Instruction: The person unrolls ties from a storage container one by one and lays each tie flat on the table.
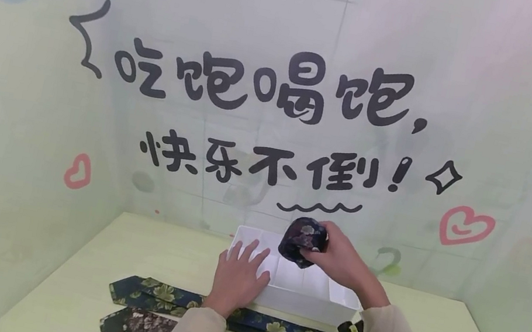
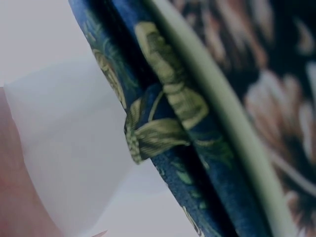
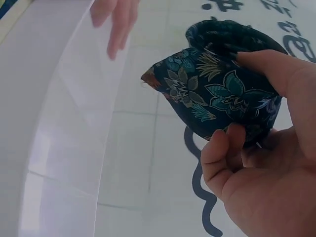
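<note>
My right hand (image 1: 342,262) grips a rolled-up dark floral necktie (image 1: 303,242) above a white divided box (image 1: 305,305). In the right wrist view the rolled necktie (image 3: 227,89) shows teal and gold flowers, with one pointed tip sticking out; thumb and fingers pinch it from either side. Spread over the left end of the box, my left hand (image 1: 240,277) has its fingers extended. A blue necktie (image 1: 274,329) with yellow-green flowers lies lengthwise in front of the box. Its keeper loop (image 2: 153,133) shows up close in the left wrist view.
Nearer to me lies a dark necktie (image 1: 138,328) with brownish-pink flowers, partly behind my sleeves. A small dark piece of fabric (image 1: 351,330) with a yellow flower is at the box's front right corner. A printed wall (image 1: 216,205) stands behind the pale table (image 1: 85,253).
</note>
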The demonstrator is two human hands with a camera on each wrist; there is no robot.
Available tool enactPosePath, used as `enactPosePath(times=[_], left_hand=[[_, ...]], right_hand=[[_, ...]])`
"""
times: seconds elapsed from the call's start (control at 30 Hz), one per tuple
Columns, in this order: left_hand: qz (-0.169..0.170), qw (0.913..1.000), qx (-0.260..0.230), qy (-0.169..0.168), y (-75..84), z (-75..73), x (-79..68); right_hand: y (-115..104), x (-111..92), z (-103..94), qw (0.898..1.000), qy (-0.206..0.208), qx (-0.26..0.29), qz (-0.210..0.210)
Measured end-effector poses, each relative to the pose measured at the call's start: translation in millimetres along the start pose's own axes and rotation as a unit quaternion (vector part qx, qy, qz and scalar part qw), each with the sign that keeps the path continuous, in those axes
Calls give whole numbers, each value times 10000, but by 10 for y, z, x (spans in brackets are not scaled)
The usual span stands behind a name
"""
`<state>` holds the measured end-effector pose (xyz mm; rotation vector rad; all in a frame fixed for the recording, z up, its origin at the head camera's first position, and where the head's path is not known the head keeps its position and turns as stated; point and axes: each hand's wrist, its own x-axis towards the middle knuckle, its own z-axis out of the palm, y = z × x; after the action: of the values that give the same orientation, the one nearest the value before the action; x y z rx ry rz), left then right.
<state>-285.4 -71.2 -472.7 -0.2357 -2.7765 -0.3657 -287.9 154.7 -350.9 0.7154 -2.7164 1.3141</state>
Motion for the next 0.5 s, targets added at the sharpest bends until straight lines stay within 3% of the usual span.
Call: enactPosePath(times=[0.1,0.17,0.5], left_hand=[[1,10000,7,20,1,-12,-15],[10,10000,-1,72,2,-22,-19],[100,9997,-53,227,-15,30,-3]], right_hand=[[-32,-132,1,9979,-54,646,49],[-60,-231,5,9967,-74,787,156],[-94,-745,136,9959,-376,822,68]])
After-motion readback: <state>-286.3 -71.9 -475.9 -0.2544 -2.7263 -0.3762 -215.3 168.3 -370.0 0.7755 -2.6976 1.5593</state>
